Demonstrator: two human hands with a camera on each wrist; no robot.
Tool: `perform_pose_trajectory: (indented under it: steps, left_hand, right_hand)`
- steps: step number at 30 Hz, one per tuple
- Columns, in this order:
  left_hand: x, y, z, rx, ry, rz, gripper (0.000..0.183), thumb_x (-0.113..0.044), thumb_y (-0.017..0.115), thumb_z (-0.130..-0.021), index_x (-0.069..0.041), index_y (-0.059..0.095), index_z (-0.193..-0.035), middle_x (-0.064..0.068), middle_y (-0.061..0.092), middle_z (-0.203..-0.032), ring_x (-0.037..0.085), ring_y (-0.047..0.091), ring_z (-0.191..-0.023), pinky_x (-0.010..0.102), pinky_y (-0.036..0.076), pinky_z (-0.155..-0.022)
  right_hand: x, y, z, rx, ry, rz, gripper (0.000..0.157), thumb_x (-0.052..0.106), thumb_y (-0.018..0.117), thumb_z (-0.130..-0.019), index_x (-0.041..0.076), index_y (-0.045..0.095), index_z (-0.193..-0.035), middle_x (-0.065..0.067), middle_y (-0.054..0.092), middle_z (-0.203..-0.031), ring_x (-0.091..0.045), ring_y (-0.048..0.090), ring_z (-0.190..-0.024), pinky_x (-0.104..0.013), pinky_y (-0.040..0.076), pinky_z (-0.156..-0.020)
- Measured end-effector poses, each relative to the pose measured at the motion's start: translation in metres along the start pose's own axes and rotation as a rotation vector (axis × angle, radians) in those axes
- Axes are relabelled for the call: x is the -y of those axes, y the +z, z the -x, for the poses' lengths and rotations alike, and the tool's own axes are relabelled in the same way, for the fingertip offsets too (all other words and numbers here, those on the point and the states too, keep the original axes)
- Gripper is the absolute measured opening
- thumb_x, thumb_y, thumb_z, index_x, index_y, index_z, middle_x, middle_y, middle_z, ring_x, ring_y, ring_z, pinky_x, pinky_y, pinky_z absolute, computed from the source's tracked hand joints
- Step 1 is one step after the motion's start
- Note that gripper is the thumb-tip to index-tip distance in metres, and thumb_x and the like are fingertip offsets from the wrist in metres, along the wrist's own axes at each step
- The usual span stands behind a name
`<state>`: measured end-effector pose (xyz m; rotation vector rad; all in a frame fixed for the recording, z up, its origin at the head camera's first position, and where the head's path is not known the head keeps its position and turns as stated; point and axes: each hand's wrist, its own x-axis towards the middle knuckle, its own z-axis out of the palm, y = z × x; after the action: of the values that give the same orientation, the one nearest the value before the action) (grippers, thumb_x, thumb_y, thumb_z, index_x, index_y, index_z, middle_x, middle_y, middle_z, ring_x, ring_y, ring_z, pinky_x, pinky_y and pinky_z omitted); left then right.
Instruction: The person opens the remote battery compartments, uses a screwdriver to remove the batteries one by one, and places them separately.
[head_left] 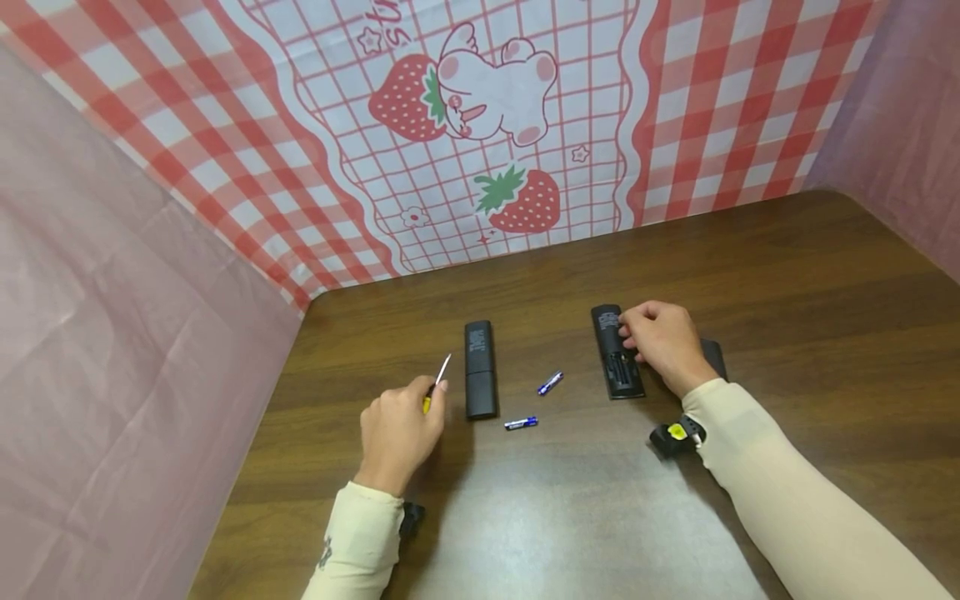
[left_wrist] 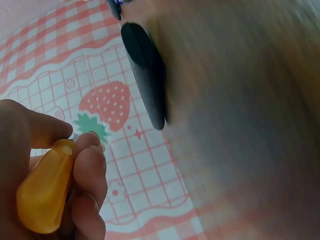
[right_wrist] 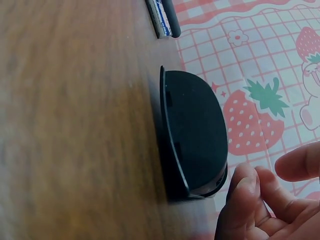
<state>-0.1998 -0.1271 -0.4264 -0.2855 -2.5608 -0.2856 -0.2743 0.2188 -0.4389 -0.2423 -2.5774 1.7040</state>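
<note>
My left hand (head_left: 399, 425) grips a screwdriver (left_wrist: 46, 192) by its yellow handle, and its thin metal shaft points up and away in the head view. Just right of it lies a black remote control (head_left: 480, 371), back side up with its cover on. Another black remote control (head_left: 609, 333) lies farther right with its battery compartment uncovered. Beside that remote is my right hand (head_left: 663, 342), fingers loosely bent and holding nothing, with the thumb apart from the fingertips in the right wrist view. Its fingertips are right at the remote's edge.
Two blue and silver batteries, one battery (head_left: 551, 383) and a second battery (head_left: 521, 423), lie between the remotes. A flat black piece (head_left: 714, 358) is partly hidden behind my right hand. The wooden table (head_left: 360, 333) meets a strawberry-print cloth (head_left: 510, 100) at the back.
</note>
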Motion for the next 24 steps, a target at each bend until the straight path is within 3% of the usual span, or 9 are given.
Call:
perform_pose_trajectory:
  steps: [6, 16, 24]
  left_hand:
    - [0.013, -0.006, 0.002, 0.022, -0.028, -0.012, 0.026, -0.033, 0.064, -0.097, -0.010, 0.076, -0.096, 0.008, 0.069, -0.068, 0.027, 0.056, -0.046, 0.040, 0.038, -0.039]
    - [0.032, -0.011, 0.001, 0.013, -0.085, -0.038, 0.025, -0.034, 0.064, -0.095, -0.011, 0.076, -0.096, 0.011, 0.071, -0.073, 0.039, 0.063, -0.055, 0.052, 0.043, -0.043]
    - [0.042, -0.010, 0.000, 0.062, -0.137, -0.046, 0.029, -0.037, 0.061, -0.097, -0.012, 0.075, -0.099, 0.014, 0.073, -0.079, 0.043, 0.066, -0.062, 0.055, 0.046, -0.049]
  right_hand:
    - [-0.001, 0.001, 0.000, 0.003, -0.011, 0.004, 0.035, 0.026, 0.047, -0.101, -0.001, 0.067, -0.113, -0.018, 0.067, -0.103, -0.022, 0.064, -0.084, -0.026, 0.053, -0.060]
    - [-0.002, 0.003, -0.001, -0.004, -0.029, -0.003, 0.034, 0.023, 0.047, -0.100, -0.002, 0.068, -0.110, -0.017, 0.068, -0.098, -0.016, 0.063, -0.075, -0.026, 0.052, -0.057]
    - [-0.003, 0.003, -0.002, 0.002, -0.036, 0.003, 0.035, 0.023, 0.047, -0.100, -0.002, 0.068, -0.110, -0.017, 0.068, -0.097, -0.016, 0.063, -0.076, -0.025, 0.052, -0.058]
